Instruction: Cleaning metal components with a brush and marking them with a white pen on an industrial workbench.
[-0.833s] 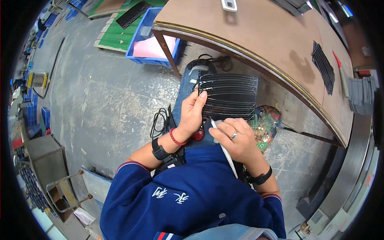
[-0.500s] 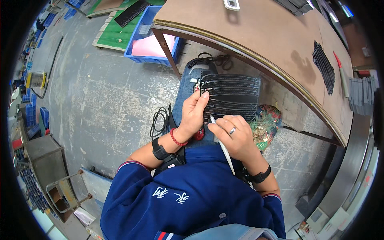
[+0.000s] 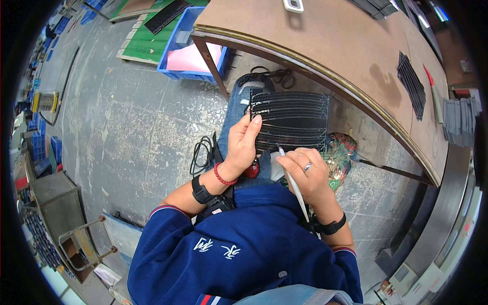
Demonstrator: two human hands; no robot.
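Note:
Across my lap lies a black panel of stitched strips (image 3: 295, 123), with light stitching along the bands and gaps between some of them. My left hand (image 3: 242, 144) pinches its left edge, thumb on top and the other fingers mostly hidden beneath. In my right hand (image 3: 308, 175) is a slim white pen-like tool (image 3: 297, 194), held like a pencil. Its dark thin tip is at the panel's near edge, left of the middle; whether it touches the strip I cannot tell. Something whitish shows just below the tip, partly behind the right hand.
A brown-topped workbench (image 3: 335, 48) runs ahead and to the right, its edge beyond my knees. On it lie black stitched strips (image 3: 412, 86), a red-and-white tool (image 3: 433, 94) and a white device (image 3: 294, 5). A blue crate (image 3: 163, 63) stands at the far left; a grey stack (image 3: 460, 122) is far right.
My right hand and the white tool have moved a little to the right along the panel's near edge. The panel and left hand have shifted slightly left.

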